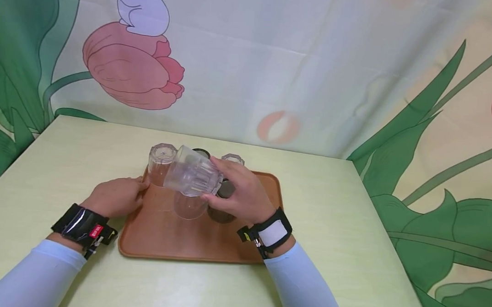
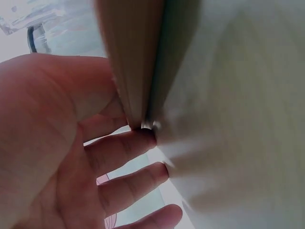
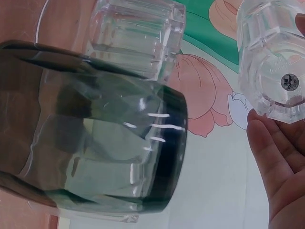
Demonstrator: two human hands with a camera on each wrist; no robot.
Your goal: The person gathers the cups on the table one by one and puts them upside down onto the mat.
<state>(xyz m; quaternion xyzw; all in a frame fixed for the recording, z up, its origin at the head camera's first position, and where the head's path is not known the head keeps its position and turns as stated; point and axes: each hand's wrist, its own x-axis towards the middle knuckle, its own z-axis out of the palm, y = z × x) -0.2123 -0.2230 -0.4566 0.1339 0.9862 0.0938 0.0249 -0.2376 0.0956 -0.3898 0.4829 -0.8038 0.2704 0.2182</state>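
Note:
My right hand [image 1: 244, 192] grips a clear faceted glass [image 1: 193, 172] by its base end, tilted with its mouth to the left above a brown tray [image 1: 159, 241]. In the right wrist view, the glass's base [image 3: 274, 71] shows a small round sticker. Close under that hand, a dark greenish glass [image 3: 119, 133] stands upside down on the tray. My left hand [image 1: 118, 196] pinches the tray's left edge, with the thumb on the upper side and fingertips [image 2: 157, 174] reaching below the rim. Right beside it stands an upside-down clear glass [image 1: 162, 161].
Toward the tray's back are another dark glass [image 1: 202, 152] and a clear glass [image 1: 233, 159], partly hidden. The rim of one more clear glass [image 1: 189, 211] shows below the held one. A pale table [image 1: 322, 212] surrounds the tray, with a printed curtain [image 1: 233, 70] behind.

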